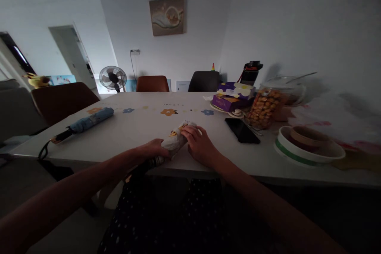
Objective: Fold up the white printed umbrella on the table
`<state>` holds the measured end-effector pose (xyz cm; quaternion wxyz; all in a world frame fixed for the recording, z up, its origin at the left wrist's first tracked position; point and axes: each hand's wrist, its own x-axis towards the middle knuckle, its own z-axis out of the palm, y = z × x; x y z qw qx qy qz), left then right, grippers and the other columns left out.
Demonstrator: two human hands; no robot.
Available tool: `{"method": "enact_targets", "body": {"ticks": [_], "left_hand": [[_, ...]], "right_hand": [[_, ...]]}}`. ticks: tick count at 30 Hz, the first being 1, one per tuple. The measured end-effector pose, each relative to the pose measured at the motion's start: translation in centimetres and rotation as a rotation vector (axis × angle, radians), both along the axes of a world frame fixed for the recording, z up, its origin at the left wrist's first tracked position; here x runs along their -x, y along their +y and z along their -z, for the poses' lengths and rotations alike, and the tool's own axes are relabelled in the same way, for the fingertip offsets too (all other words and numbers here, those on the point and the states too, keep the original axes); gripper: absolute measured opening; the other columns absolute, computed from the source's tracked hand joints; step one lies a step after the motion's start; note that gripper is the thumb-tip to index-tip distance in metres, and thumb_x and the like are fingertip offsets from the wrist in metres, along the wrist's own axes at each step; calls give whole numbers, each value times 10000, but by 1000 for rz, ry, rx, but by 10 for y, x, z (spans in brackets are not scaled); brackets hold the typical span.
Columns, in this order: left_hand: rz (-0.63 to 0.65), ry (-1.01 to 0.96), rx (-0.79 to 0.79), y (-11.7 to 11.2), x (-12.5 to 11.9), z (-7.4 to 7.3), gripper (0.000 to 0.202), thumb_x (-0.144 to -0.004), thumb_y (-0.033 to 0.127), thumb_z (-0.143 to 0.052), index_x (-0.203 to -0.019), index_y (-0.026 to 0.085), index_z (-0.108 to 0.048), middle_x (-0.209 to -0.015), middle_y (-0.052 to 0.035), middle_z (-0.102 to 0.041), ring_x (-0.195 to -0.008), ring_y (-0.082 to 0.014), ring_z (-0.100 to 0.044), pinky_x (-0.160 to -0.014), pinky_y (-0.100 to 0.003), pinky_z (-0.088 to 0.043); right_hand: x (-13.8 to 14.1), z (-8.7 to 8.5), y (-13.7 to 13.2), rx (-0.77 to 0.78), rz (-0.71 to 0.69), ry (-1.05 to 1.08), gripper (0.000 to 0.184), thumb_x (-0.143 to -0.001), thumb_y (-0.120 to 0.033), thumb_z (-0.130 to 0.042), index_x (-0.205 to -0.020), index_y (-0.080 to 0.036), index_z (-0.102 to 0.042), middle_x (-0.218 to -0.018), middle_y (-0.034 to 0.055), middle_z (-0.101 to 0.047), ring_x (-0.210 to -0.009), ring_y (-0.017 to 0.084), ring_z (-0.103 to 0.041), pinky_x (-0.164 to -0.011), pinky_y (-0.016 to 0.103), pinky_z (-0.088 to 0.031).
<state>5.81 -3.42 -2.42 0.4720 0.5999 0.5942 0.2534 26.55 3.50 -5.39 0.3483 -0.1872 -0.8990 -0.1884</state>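
Observation:
A white folded umbrella (173, 143) with yellow and dark print lies slantwise at the near edge of the table, its black handle pointing toward me. My left hand (153, 149) is closed round its lower part, the thumb on top. Over the upper end curl the fingers of my right hand (200, 145), closed on the fabric; the fingertips are partly hidden. To the left, a blue folded umbrella (93, 120) with a dark handle and wrist strap lies apart from both hands. A black phone (242, 130) rests flat to the right of my right hand.
On the right of the white table (133, 127) stand a jar of snacks (264, 107), purple boxes (228, 102), a dark bottle (250, 73), a glass jug (297, 87), and a white bowl with a green band (297, 154). Chairs (152, 83) and a fan (113, 77) are beyond.

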Motion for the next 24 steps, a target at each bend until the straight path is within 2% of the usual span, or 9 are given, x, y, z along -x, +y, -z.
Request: {"method": "enact_targets", "body": {"ticks": [3, 6, 9, 12, 14, 17, 19, 21, 24], "left_hand": [[64, 142, -110, -7, -1, 0, 383, -569, 277, -666, -925, 152, -603, -829, -7, -627, -753, -160, -554, -637, -240, -414], [60, 307, -235, -20, -13, -2, 437, -595, 345, -653, -988, 168, -581, -923, -41, -643, -802, -200, -579, -669, -282, -425], [59, 491, -289, -32, -25, -3, 474, -614, 436, -634, -1003, 177, -556, -932, -74, -645, -800, -225, -590, -665, -315, -424], [109, 559, -297, -37, -27, -1, 536, -623, 493, -618, -1057, 193, -525, -949, -84, -642, -835, -243, -593, -680, -323, -425], [141, 541, -300, -38, -23, 0, 539, -616, 483, -625, -1062, 197, -524, -962, -83, -638, -856, -246, -591, -691, -314, -426], [218, 405, -294, -41, -17, 1, 483, -601, 392, -640, -1025, 178, -551, -937, -82, -640, -816, -226, -589, -667, -287, -426], [294, 283, -263, -44, -15, 1, 430, -603, 323, -633, -999, 169, -572, -895, -70, -647, -757, -198, -584, -634, -266, -422], [360, 196, -174, -46, -15, 1, 360, -608, 267, -623, -952, 164, -599, -834, -48, -650, -685, -168, -568, -593, -251, -409], [349, 85, 2, -49, -15, 4, 278, -570, 193, -643, -846, 161, -636, -755, -14, -641, -645, -150, -543, -561, -237, -392]], "right_hand": [[-7, -20, -16, 121, -14, 23, 373, -800, -93, -397, -1157, -129, -500, -1244, 119, -520, -1203, 202, -411, -1041, 412, -196], [-4, -51, -27, 184, 69, 58, 301, -895, -232, -350, -1062, -131, -578, -1221, 126, -537, -1167, 208, -445, -1021, 398, -211], [6, -77, -30, 392, 246, -188, 478, -920, -428, -293, -788, -129, -642, -921, 133, -646, -920, 232, -566, -951, 439, -257], [13, -88, -25, 719, 319, -475, 538, -853, -555, -352, -612, -137, -591, -638, 81, -596, -646, 177, -540, -745, 356, -366], [14, -88, -19, 908, 209, -522, 460, -802, -539, -443, -597, -146, -566, -587, 34, -546, -550, 125, -462, -590, 272, -340], [15, -82, -17, 1096, -49, -401, 310, -780, -407, -506, -615, -150, -563, -568, -15, -498, -506, 79, -377, -505, 225, -271], [16, -80, -23, 1106, -131, -281, 249, -779, -344, -513, -648, -148, -592, -586, -17, -513, -529, 77, -398, -520, 219, -281], [17, -81, -36, 1048, -139, -180, 226, -791, -322, -510, -690, -152, -619, -637, -5, -557, -575, 86, -447, -556, 223, -303], [18, -90, -62, 998, -158, -71, 220, -837, -302, -466, -759, -157, -612, -693, 3, -592, -598, 87, -478, -569, 221, -314]]}}
